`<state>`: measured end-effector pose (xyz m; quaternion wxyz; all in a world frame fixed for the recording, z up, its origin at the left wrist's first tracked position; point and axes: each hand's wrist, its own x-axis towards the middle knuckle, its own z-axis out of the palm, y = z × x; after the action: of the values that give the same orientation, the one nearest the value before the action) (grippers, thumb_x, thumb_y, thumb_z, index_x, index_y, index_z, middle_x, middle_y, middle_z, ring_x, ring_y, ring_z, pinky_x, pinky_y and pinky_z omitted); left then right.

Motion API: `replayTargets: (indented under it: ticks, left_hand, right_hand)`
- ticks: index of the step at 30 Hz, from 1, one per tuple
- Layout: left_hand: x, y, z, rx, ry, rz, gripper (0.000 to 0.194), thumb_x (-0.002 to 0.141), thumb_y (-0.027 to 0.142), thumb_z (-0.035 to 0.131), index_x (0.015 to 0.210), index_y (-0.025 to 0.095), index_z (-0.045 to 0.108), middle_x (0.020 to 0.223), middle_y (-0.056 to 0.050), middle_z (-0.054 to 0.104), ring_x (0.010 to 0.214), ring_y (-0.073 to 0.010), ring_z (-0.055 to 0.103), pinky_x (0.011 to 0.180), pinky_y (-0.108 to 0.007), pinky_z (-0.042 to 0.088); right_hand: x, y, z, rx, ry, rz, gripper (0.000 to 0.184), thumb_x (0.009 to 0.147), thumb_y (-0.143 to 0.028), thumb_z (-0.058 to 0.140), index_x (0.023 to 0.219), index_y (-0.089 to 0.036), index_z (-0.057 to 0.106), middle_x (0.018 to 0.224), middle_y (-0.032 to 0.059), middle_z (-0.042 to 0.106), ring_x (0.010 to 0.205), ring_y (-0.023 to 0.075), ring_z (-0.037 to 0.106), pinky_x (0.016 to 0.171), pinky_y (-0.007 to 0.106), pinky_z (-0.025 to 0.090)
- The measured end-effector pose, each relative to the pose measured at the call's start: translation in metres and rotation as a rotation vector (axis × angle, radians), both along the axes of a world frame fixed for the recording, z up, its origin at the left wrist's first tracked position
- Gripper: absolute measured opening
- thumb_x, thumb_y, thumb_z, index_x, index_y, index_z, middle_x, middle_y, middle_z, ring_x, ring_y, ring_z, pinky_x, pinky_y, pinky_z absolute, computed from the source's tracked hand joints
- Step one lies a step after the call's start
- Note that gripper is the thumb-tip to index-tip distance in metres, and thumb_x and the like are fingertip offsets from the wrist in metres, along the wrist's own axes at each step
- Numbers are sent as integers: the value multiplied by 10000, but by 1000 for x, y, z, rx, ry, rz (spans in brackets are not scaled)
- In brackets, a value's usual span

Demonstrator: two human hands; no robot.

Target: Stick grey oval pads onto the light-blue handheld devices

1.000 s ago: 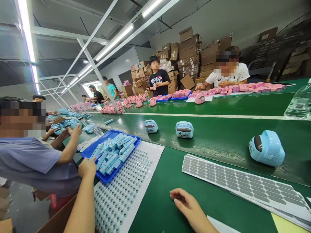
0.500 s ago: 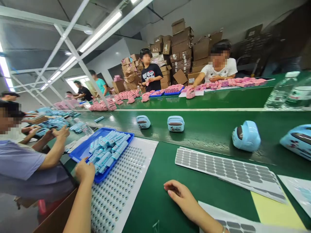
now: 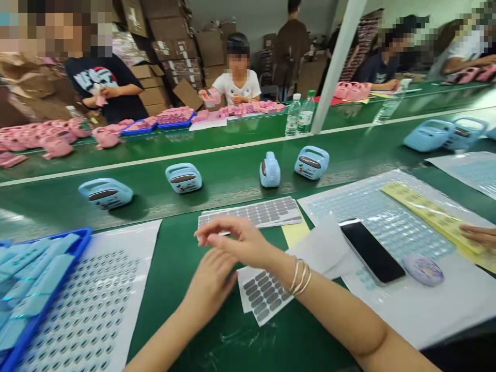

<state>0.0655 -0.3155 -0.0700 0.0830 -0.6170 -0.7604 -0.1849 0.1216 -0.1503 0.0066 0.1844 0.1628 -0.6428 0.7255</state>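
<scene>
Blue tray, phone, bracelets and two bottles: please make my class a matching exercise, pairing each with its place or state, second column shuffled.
Column 1
1. Blue tray
2. Phone
3. Bracelets
4. Two bottles

Column 2
A. standing upright beside the white post
B. around the wrist of the right hand
C. holding light-blue pieces
D. lying with a dark screen, next to a purple disc

Right pairs: 1-C, 2-D, 3-B, 4-A
</scene>
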Motion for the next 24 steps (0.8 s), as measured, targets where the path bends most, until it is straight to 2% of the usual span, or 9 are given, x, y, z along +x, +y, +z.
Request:
replayTargets:
  ticks: [1,3,6,8,11,14,18,21,24]
  left_hand:
    - [13,16,0,-69,-99,-54,334,907,329,607,1214,201,590,1167,-99,701,1130,-269,628,995,-467,511]
    - [32,41,-1,-208,-249,-119,664,723,494,802,1253,172,565,1177,-127,677,1101,-305,622,973,-495,521]
    - [40,62,1,-380,-302,-130,981,561,499,908,1380,169,482,1267,-150,617,1149,-342,587,989,-523,511]
    - [35,68,8,-509,-289,-105,962,611,427,899,1431,206,447,1311,-142,581,1156,-329,584,951,-484,539]
    - [22,71,24,-705,-218,-63,882,653,319,881,1427,201,476,1265,-149,595,1048,-316,636,813,-434,585]
    - [9,80,31,-690,-153,-205,945,572,350,928,1403,193,506,1271,-158,616,1094,-352,624,900,-497,559]
    - [-10,97,8,-495,-236,-580,1008,622,589,843,1483,313,398,1545,-103,429,1436,-405,346,1190,-663,229]
    - [-16,101,-14,-439,-327,-608,934,711,683,721,1500,319,378,1582,-73,383,1487,-375,269,1226,-656,98]
    - [-14,98,-22,-431,-359,-569,957,725,718,679,1513,274,364,1590,-100,364,1496,-378,247,1215,-682,71]
  right_hand:
    - [7,15,12,6,47,-92,175,931,-285,582,1018,-190,701,915,15,706,898,162,675,847,286,549]
    - [23,43,29,21,107,-322,188,962,-299,548,1063,-201,673,959,13,700,930,162,663,880,298,537]
    - [51,73,28,107,61,-643,191,981,-279,507,1078,-199,651,979,22,686,951,174,644,897,319,515]
    - [70,80,11,217,-60,-790,164,959,-256,535,1030,-189,667,939,32,687,887,189,636,833,329,512]
    - [98,69,-29,386,-258,-924,144,926,-217,561,971,-180,693,873,48,676,781,203,608,739,344,503]
    - [119,39,-71,508,-388,-942,196,915,-179,530,899,-186,726,833,65,652,792,226,632,718,355,526]
    - [127,1,-109,608,-473,-950,241,928,-158,496,872,-190,729,882,92,631,851,253,645,743,385,565]
    - [125,-14,-122,654,-502,-977,240,936,-153,482,890,-178,716,950,125,617,915,296,642,761,436,572]
    - [124,-19,-127,666,-534,-1007,238,941,-127,450,920,-166,685,992,142,594,948,311,628,764,453,575]
